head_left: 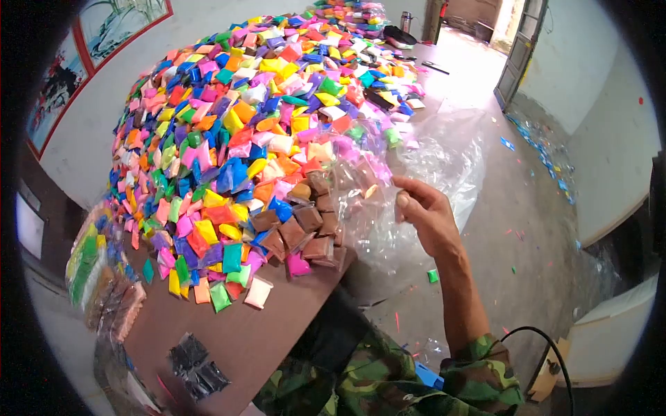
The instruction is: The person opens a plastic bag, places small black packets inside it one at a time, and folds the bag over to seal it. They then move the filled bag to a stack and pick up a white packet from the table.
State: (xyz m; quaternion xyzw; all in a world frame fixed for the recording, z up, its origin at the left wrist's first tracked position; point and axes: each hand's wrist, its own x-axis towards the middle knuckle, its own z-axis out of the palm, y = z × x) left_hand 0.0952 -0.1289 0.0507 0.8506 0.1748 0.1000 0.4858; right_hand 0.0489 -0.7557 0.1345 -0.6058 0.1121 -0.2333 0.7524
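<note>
My right hand (429, 213) is raised beside the table's edge, thumb and forefinger pinched on a clear plastic bag (357, 201). The thin, see-through bag stretches left from the fingertips and overlaps several brown packets (309, 218) near the table's corner. A huge heap of small coloured packets (229, 118) covers most of the brown table (236, 347). A pink packet (299, 265) and a pale packet (259, 292) lie at the heap's front edge. My left hand is out of view.
A large crumpled clear plastic sheet (444, 156) hangs behind my hand. Black packets (198, 367) rest on the near table. Packed bags of coloured packets (97, 277) stand along the left side. Scraps and a green packet (433, 276) are on the floor.
</note>
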